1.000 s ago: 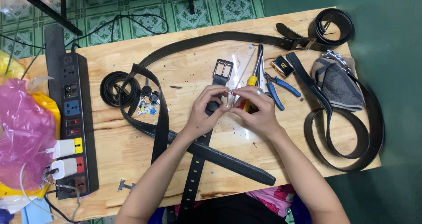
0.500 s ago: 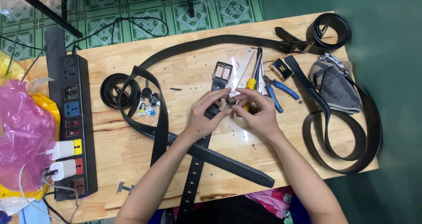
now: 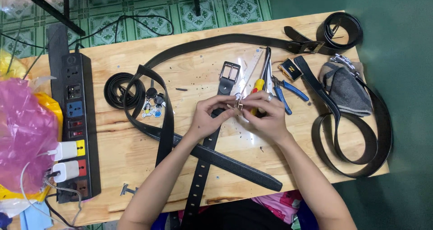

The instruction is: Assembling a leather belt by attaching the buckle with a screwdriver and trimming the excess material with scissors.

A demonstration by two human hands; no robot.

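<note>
A power strip and a coiled belt are seen at the counter's left, while mid-counter a small metal clip, judged light, stiff and slippery, is pinched at its edges by the left hand and right hand, with pliers crowded close behind.

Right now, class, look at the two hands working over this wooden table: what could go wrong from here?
1. The left hand and right hand pinch a small metal part between fingertips; it could slip and perhaps get lost among the belts.
2. The screwdriver and blue-handled pliers lie right by the right hand; a knuckle might catch them.
3. The black belt hangs over the table edge and may slide off.
</note>
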